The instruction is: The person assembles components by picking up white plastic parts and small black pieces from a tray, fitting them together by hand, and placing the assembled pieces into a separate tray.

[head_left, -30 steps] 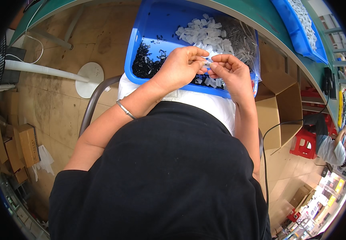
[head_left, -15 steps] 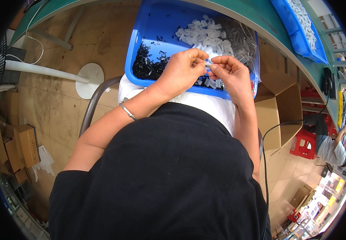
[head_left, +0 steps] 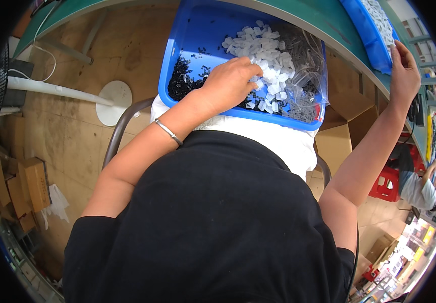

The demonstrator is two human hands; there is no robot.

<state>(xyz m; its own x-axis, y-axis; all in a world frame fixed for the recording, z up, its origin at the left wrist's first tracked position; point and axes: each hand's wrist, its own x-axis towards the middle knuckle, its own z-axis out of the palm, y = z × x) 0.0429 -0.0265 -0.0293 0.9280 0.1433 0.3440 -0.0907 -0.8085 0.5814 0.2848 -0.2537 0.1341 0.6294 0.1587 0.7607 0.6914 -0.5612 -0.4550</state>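
A blue tray point(head_left: 163, 83) rests across my lap, holding small black pieces point(head_left: 180, 81), translucent white plastic pieces point(head_left: 251, 43) and a clear plastic bag point(head_left: 315, 76). My left hand point(head_left: 230, 83) is over the middle of this tray. Its fingers curl in beside the white pieces, and whatever lies between the fingertips is hidden or too small to name. Far out to the right, my right hand point(head_left: 404, 76) reaches to the rim of a second blue bin point(head_left: 377, 48). Its thumb and fingers are drawn together there; I cannot make out anything in them.
The second bin, filled with white pieces point(head_left: 377, 17), stands on a green table point(head_left: 298, 11) that curves across the top. An open cardboard box point(head_left: 336, 146) is right of my lap. A white fan stand point(head_left: 114, 101) and cardboard boxes point(head_left: 34, 184) are at the left. A person point(head_left: 420, 189) sits far right.
Both hands were together over the tray, fingertips around a small piece. My right hand has swung up and right to the second bin; my left stays low over the white pieces.
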